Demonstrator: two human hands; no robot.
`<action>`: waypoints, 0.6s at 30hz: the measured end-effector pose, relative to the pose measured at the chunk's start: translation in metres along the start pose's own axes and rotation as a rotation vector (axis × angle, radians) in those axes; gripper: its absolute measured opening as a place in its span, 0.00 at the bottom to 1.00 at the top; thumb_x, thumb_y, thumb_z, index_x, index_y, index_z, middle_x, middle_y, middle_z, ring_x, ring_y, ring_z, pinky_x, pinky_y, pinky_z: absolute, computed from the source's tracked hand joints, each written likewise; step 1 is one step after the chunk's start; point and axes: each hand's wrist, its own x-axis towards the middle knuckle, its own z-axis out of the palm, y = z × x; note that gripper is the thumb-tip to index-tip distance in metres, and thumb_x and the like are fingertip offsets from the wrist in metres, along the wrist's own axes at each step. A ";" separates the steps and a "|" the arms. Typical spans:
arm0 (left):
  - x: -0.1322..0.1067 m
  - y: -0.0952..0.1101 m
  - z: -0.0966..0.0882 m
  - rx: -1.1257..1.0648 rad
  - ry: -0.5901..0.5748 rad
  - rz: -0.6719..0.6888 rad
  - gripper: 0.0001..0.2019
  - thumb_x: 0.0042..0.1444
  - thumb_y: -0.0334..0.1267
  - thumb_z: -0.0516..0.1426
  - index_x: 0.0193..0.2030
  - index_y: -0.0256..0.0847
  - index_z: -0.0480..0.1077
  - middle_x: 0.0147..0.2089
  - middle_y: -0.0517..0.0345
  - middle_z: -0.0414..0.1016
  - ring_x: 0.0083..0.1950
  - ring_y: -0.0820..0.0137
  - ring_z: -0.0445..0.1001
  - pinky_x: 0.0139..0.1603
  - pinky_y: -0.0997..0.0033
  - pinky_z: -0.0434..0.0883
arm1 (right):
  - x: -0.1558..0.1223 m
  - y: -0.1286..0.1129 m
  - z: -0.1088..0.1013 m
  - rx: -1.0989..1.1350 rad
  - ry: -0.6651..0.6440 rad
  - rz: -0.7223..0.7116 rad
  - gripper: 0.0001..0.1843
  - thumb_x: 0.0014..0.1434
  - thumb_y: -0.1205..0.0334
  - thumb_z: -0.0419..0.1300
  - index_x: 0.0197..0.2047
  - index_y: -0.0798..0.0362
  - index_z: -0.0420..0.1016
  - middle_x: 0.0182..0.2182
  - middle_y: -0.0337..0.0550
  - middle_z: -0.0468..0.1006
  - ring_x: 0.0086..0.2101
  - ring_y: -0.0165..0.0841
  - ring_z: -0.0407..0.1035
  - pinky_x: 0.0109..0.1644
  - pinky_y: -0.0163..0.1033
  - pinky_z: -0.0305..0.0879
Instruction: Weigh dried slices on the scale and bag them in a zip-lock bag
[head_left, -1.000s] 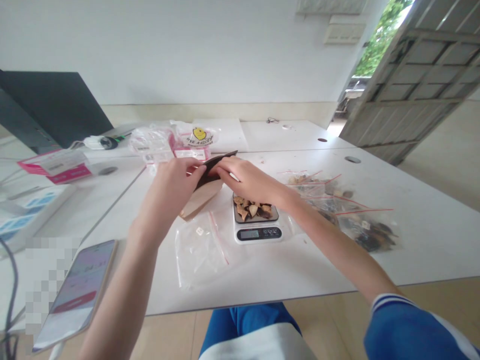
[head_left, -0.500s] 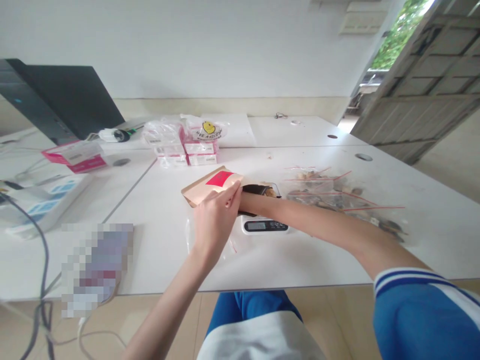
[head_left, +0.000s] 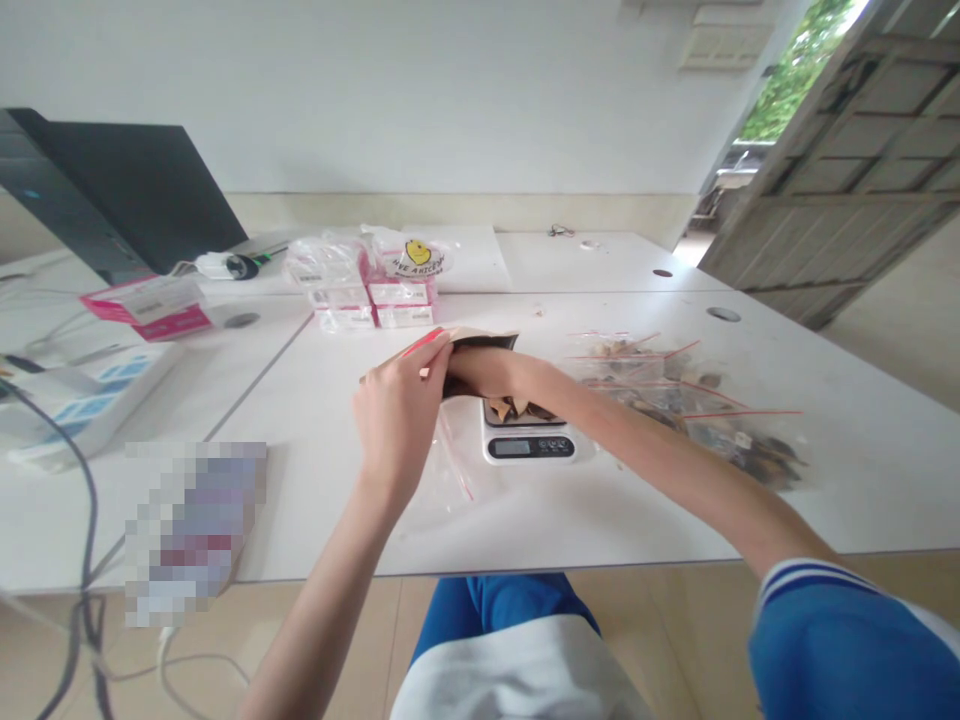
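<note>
"Your left hand (head_left: 401, 400) pinches the rim of a brown paper pouch with a dark lining (head_left: 487, 342), its mouth turned toward a white digital scale (head_left: 531, 450) on the white table (head_left: 645, 525)."

"And your right hand (head_left: 472, 366) reaches inside that mouth; its fingers are hidden, so whether they grip anything cannot be told."

"Where might trouble start?"

"At your left pinch: should it slip, the tilted pouch could drop and shed anything loose within. Its lower edge hangs close to the curled brown dried pieces (head_left: 517, 408) on the platform; touching there could skew the weight."

"Your right wrist, too: dipping low on the way out, it might sweep pieces off the scale."
</note>
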 end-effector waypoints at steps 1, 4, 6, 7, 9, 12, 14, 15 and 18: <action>0.004 -0.001 -0.003 0.014 -0.009 -0.012 0.17 0.58 0.48 0.51 0.48 0.51 0.76 0.30 0.51 0.79 0.32 0.58 0.75 0.32 0.65 0.65 | -0.005 -0.004 -0.013 0.005 -0.028 -0.004 0.07 0.53 0.77 0.59 0.34 0.58 0.76 0.35 0.46 0.80 0.33 0.33 0.73 0.38 0.36 0.69; 0.017 -0.005 -0.011 0.036 -0.004 -0.036 0.18 0.57 0.49 0.50 0.46 0.49 0.76 0.32 0.48 0.78 0.34 0.55 0.75 0.33 0.61 0.65 | -0.032 -0.019 -0.058 0.087 0.006 -0.038 0.12 0.56 0.75 0.56 0.40 0.53 0.76 0.38 0.40 0.80 0.37 0.30 0.73 0.41 0.35 0.68; 0.027 -0.007 -0.014 0.033 0.037 -0.042 0.17 0.57 0.49 0.51 0.45 0.47 0.77 0.33 0.48 0.78 0.36 0.55 0.74 0.35 0.61 0.65 | -0.055 -0.025 -0.079 0.063 0.161 0.035 0.11 0.57 0.69 0.57 0.43 0.52 0.75 0.37 0.39 0.79 0.36 0.31 0.73 0.41 0.37 0.68; 0.032 -0.008 -0.015 0.031 0.061 -0.048 0.17 0.56 0.48 0.52 0.44 0.47 0.77 0.34 0.48 0.79 0.37 0.56 0.74 0.35 0.62 0.65 | -0.068 -0.025 -0.084 0.060 0.219 0.070 0.11 0.57 0.66 0.57 0.44 0.52 0.75 0.37 0.39 0.79 0.36 0.32 0.73 0.41 0.38 0.68; 0.043 -0.010 -0.018 0.027 0.102 -0.055 0.16 0.56 0.48 0.52 0.44 0.47 0.76 0.35 0.50 0.79 0.38 0.58 0.74 0.36 0.62 0.65 | -0.096 -0.017 -0.080 0.084 0.296 0.172 0.12 0.57 0.60 0.58 0.44 0.52 0.74 0.36 0.40 0.79 0.36 0.33 0.73 0.40 0.38 0.68; 0.061 -0.013 -0.020 0.005 0.121 -0.010 0.16 0.56 0.48 0.52 0.46 0.49 0.74 0.38 0.53 0.79 0.39 0.59 0.74 0.38 0.61 0.65 | -0.137 0.006 -0.047 0.157 0.286 0.367 0.13 0.56 0.58 0.59 0.45 0.50 0.73 0.39 0.41 0.78 0.37 0.34 0.73 0.41 0.40 0.69; 0.072 -0.016 -0.020 -0.016 0.120 0.060 0.16 0.58 0.47 0.50 0.47 0.49 0.73 0.41 0.55 0.79 0.40 0.60 0.74 0.39 0.60 0.65 | -0.161 0.023 -0.019 0.185 0.295 0.500 0.12 0.56 0.58 0.59 0.44 0.51 0.71 0.37 0.42 0.78 0.36 0.35 0.73 0.40 0.41 0.70; 0.078 -0.018 -0.019 -0.024 0.123 0.077 0.16 0.58 0.48 0.50 0.47 0.49 0.73 0.41 0.55 0.78 0.41 0.59 0.74 0.39 0.59 0.65 | -0.170 0.030 -0.006 0.167 0.320 0.562 0.10 0.56 0.59 0.58 0.42 0.51 0.71 0.36 0.43 0.78 0.35 0.35 0.73 0.39 0.41 0.70; 0.090 -0.024 -0.015 -0.024 0.163 0.074 0.16 0.58 0.48 0.48 0.45 0.48 0.73 0.43 0.51 0.78 0.44 0.55 0.74 0.41 0.54 0.65 | -0.187 0.044 0.023 0.146 0.385 0.592 0.06 0.55 0.63 0.57 0.38 0.50 0.72 0.37 0.44 0.78 0.38 0.37 0.73 0.41 0.43 0.69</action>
